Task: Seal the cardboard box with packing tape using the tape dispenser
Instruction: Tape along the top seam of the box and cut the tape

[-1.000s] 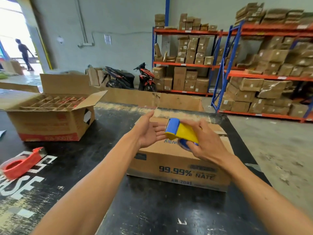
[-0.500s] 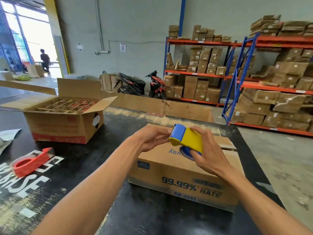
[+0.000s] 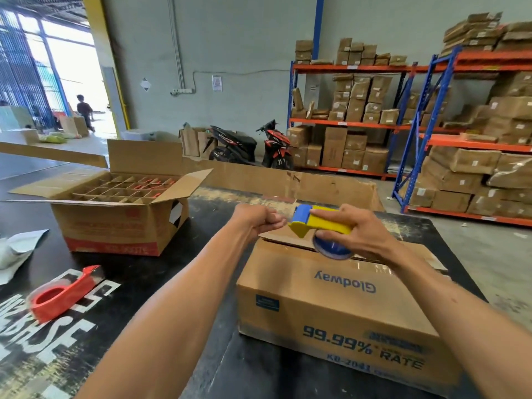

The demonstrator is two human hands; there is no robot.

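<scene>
A closed cardboard box [image 3: 331,306] printed "Glodway" sits on the black table in front of me. Above its far top edge my right hand [image 3: 359,231] grips a yellow and blue tape dispenser [image 3: 316,223] with a blue tape roll under it. My left hand [image 3: 259,220] is curled with its fingertips pinched together right at the dispenser's blue front end; whether it holds the tape end I cannot tell. A shiny strip of clear tape lies along the box top near the right side.
A red tape dispenser [image 3: 60,295] lies at the left on the black table [image 3: 161,283]. An open carton with dividers [image 3: 115,214] stands at the back left. A cardboard sheet [image 3: 288,182] stands behind. Shelving racks [image 3: 431,133] with boxes and two motorbikes are beyond.
My left hand went from open to pinched at the dispenser's front. My right hand tilted the dispenser more level. The view came closer to the box.
</scene>
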